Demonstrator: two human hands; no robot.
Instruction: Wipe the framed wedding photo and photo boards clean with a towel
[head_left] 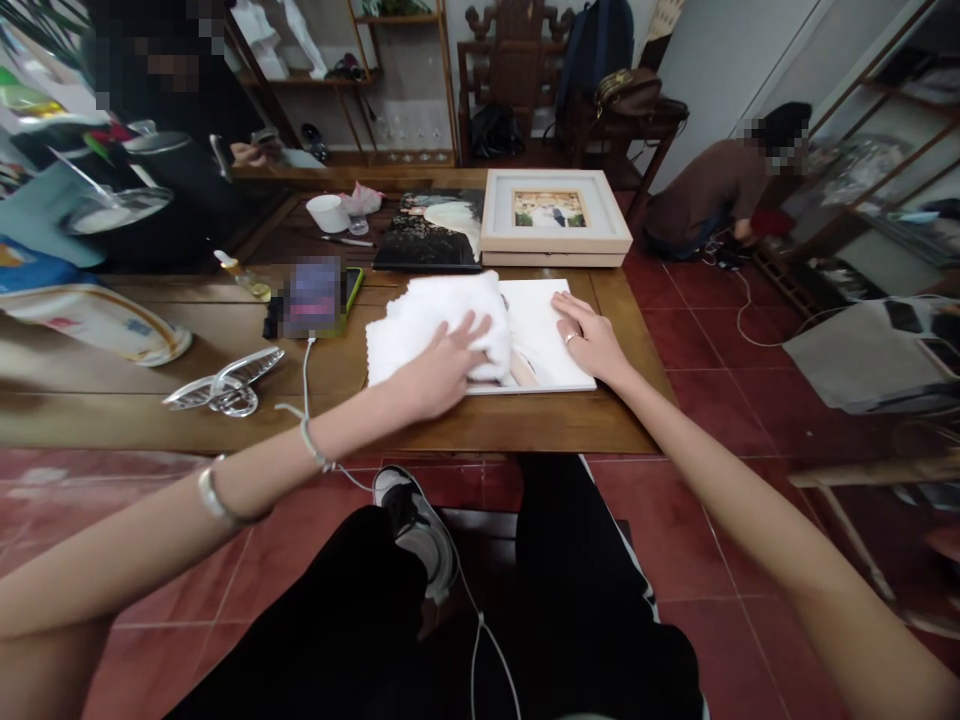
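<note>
A white cloth (427, 315) with a scalloped edge lies folded over the left part of a white photo panel (544, 310). My left hand (450, 365) rests on top of the cloth with its fingers spread, pressing it onto the panel. Below the cloth's right edge, part of a printed picture shows on the panel; the rest is covered. At the panel's right side lies my right hand (589, 340), its fingers stretched out over the surface near the edge. It wears a ring.
Behind the panel are a framed photo (555, 215) on a pale box and a dark photo panel (431, 228). To the left lie a phone (315, 295) on a cable, a silver butterfly-shaped clip (229, 385) and a dropper bottle (244, 275). One person (720, 185) crouches at right; another stands far left.
</note>
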